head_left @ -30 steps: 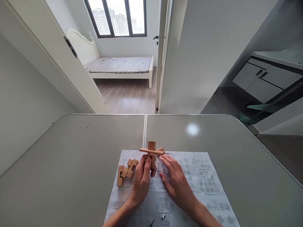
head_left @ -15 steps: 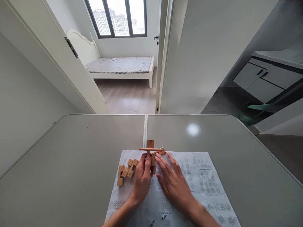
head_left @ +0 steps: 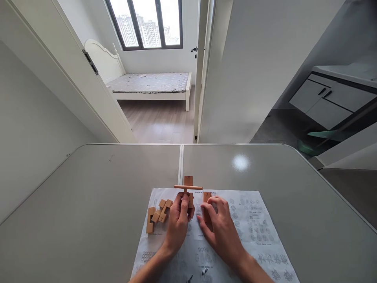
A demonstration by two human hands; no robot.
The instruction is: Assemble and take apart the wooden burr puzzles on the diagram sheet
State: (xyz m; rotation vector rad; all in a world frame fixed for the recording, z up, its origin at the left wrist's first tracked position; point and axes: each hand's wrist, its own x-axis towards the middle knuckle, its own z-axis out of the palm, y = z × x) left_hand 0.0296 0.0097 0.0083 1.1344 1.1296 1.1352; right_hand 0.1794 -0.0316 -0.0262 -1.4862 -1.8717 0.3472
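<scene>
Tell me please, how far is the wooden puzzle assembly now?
Done: the crossed pieces, an upright bar and a thin crossbar, sit joined in the left hand. In hand: the right hand grips a third piece beside them, not yet joined. Left: several loose pieces lie untouched on the printed sheet.

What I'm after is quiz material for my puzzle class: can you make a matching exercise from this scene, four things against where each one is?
Things:
1. wooden cross
2. single block
3. loose blocks
4. sheet

Places:
A. lying to the left of the left hand
B. under the right hand's curled fingers
C. flat on the table
D. held upright in the left hand

Pairs: 1-D, 2-B, 3-A, 4-C
</scene>
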